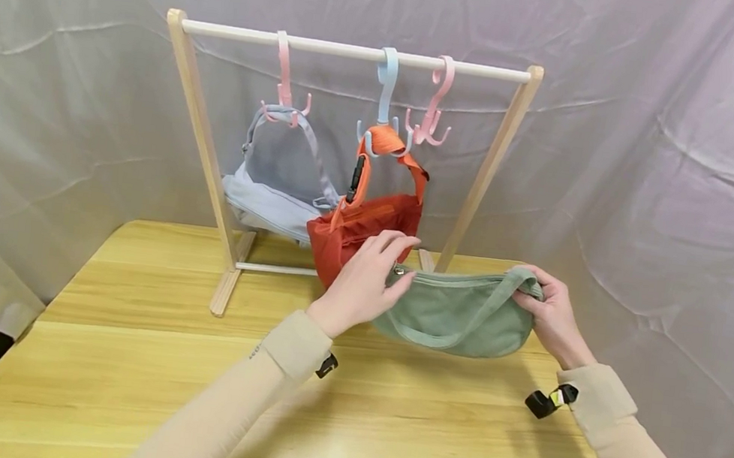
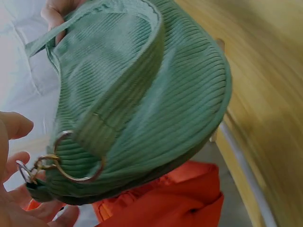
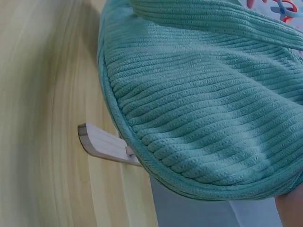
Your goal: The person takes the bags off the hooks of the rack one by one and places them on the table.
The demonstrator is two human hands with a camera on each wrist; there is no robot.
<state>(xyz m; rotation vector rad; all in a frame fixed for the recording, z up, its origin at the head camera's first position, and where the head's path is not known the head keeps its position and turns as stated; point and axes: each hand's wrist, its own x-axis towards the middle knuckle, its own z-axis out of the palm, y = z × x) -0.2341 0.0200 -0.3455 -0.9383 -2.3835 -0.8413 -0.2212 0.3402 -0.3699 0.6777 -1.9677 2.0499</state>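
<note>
From the head view, my left hand [image 1: 364, 281] is at the near end of the green bag [image 1: 440, 302], thumb and fingers apart. The left wrist view shows more: my thumb stands clear of the bag, my fingertips reach behind its end, and metal rings [image 2: 81, 180] join the strap [image 2: 125, 87] there. I cannot tell how firmly those fingertips touch. The head view gives the zip along the top edge, and the bag held up above the surface [image 1: 120, 367] in front of the rack [image 1: 201, 127]. At the far end my right hand [image 1: 555, 318] is clamped on the bag's corner and the strap, thumb in front. The right wrist view mostly fills with ribbed cloth, but past its edge I see a foot [image 3: 106, 144] of the rack, which the bag mostly covers from above.

Around me, left to right: the grey bag [image 1: 267, 206] hangs from a pink hook [image 1: 283, 68]; the red bag [image 1: 331, 244] hangs from the blue hook [image 1: 387, 88], overlapping the grey one's right end; another pink hook [image 1: 437, 101] carries nothing. My left hand and the green bag block the red bag's lower right part. A pale curtain [image 1: 647, 216] backs it all.
</note>
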